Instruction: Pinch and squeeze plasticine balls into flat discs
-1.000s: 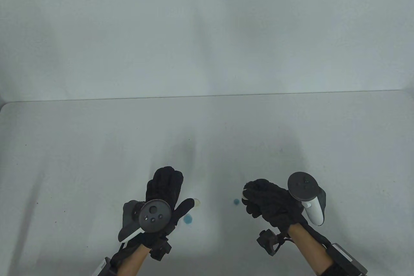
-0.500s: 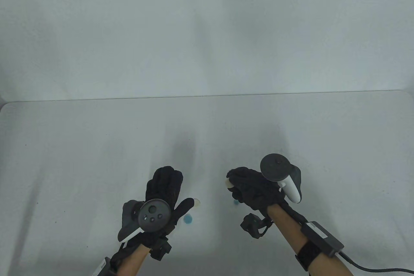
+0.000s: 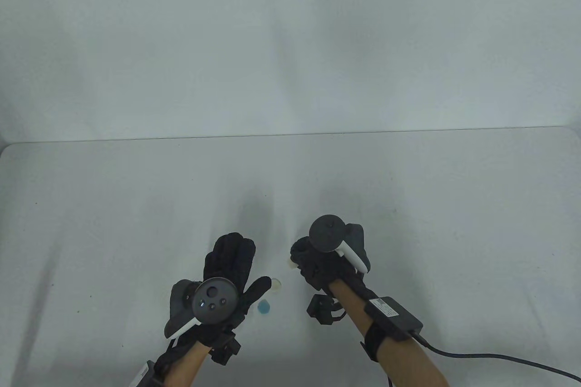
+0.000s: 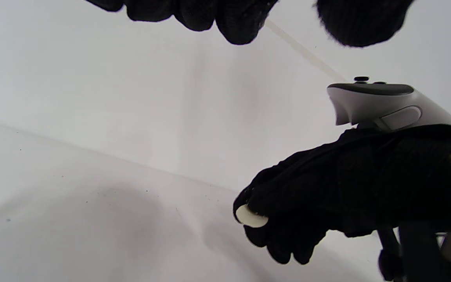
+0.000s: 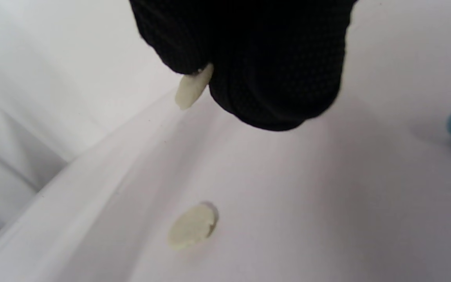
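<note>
Cream plasticine, already squashed into a thin disc (image 5: 192, 89), sits pinched between the fingertips (image 4: 257, 196) of the right hand (image 3: 320, 262), held above the table (image 3: 408, 187) at about the one o'clock side of the left hand (image 3: 227, 269). A second cream disc (image 3: 276, 285) lies flat on the table just beside the left thumb, with a blue lump (image 3: 263, 306) at its six o'clock. The left hand lies palm down, fingers together and thumb spread out, gripping nothing.

hands 2 (image 3: 229, 269) (image 3: 317, 260) | cream discs 2 (image 5: 192, 226) (image 5: 192, 89) | blue disc 1 (image 3: 264, 306)
</note>
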`<state>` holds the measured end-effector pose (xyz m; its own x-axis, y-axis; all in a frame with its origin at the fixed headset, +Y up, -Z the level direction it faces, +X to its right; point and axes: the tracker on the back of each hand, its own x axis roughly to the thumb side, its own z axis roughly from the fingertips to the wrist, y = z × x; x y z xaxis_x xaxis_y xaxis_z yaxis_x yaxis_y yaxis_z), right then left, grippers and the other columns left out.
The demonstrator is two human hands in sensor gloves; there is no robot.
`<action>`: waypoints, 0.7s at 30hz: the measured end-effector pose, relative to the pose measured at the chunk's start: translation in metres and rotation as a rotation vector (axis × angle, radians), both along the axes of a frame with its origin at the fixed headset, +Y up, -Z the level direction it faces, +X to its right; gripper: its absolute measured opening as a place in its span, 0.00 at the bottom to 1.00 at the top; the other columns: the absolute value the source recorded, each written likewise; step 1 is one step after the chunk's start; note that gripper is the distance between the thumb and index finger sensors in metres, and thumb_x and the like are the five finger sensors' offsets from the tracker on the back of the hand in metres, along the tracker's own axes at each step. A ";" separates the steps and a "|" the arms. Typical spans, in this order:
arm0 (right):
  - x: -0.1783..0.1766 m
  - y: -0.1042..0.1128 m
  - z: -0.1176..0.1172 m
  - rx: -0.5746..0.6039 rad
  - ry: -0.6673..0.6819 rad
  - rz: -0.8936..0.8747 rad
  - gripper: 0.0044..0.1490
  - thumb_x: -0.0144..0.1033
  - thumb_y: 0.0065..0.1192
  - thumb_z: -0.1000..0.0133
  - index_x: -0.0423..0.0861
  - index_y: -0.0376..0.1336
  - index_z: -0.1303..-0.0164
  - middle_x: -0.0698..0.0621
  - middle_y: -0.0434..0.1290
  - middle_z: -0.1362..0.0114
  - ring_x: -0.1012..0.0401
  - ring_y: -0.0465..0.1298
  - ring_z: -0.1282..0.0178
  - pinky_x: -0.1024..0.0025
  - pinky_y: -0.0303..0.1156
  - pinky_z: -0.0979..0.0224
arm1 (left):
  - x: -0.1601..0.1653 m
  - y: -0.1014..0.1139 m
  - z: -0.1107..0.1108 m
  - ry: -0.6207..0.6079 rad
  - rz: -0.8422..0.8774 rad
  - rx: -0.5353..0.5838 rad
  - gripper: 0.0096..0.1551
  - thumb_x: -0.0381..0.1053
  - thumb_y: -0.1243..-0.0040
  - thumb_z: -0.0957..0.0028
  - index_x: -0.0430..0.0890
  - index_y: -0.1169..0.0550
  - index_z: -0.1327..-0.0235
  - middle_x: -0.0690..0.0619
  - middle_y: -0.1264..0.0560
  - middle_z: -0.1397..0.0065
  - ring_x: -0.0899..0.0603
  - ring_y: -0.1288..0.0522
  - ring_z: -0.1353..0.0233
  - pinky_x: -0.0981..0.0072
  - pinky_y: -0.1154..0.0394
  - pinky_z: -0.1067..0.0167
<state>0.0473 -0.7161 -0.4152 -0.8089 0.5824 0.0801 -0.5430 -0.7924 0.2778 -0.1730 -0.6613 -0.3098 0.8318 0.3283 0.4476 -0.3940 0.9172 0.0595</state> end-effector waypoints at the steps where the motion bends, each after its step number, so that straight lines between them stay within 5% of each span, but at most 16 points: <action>1: -0.003 -0.003 -0.002 -0.009 0.002 0.013 0.25 0.33 0.64 0.40 0.37 0.70 0.35 0.41 0.82 0.43 0.53 0.86 0.53 0.75 0.87 0.54 | 0.000 0.000 0.000 0.000 0.001 0.000 0.49 0.62 0.50 0.42 0.34 0.43 0.17 0.29 0.51 0.16 0.21 0.51 0.18 0.30 0.49 0.28; 21: -0.033 -0.026 -0.008 0.125 0.137 0.425 0.23 0.38 0.65 0.40 0.49 0.71 0.36 0.47 0.80 0.41 0.56 0.83 0.50 0.74 0.82 0.54 | 0.000 0.001 0.000 -0.002 0.008 -0.011 0.49 0.62 0.50 0.42 0.34 0.43 0.17 0.29 0.51 0.16 0.21 0.51 0.18 0.30 0.49 0.28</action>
